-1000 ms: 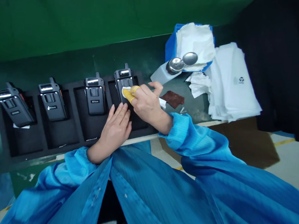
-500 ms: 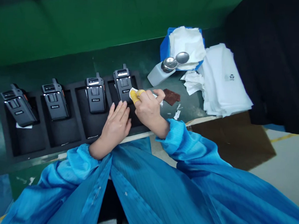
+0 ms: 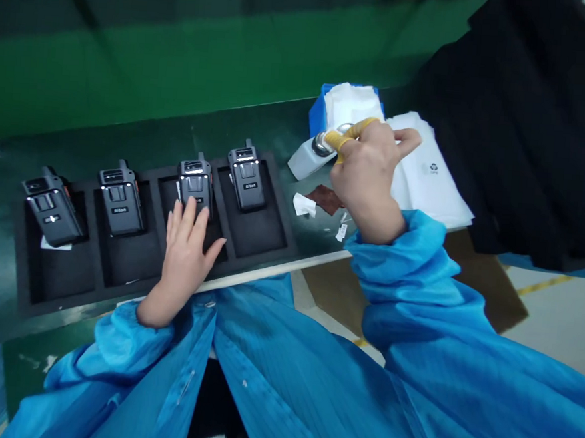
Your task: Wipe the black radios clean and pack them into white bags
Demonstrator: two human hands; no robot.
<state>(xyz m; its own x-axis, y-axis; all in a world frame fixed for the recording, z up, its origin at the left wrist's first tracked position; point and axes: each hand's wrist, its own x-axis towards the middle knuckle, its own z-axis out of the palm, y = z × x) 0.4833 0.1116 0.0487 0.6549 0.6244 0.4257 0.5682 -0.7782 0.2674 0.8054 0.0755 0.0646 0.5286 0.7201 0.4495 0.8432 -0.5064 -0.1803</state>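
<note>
Radio [image 3: 246, 184] four is let go: the right hand [image 3: 365, 177] now fingers the dispenser [image 3: 304, 160] top, grip unclear; the left hand [image 3: 185, 251] lies flat, open, shifted against the third radio [image 3: 195, 180].

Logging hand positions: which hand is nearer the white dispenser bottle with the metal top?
Right. The right hand touches the dispenser bottle at its metal top; the left hand rests on a radio, well apart.

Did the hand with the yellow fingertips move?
Yes. The right hand left the rightmost radio in the black tray and went right, up to the metal-topped bottle.
</note>
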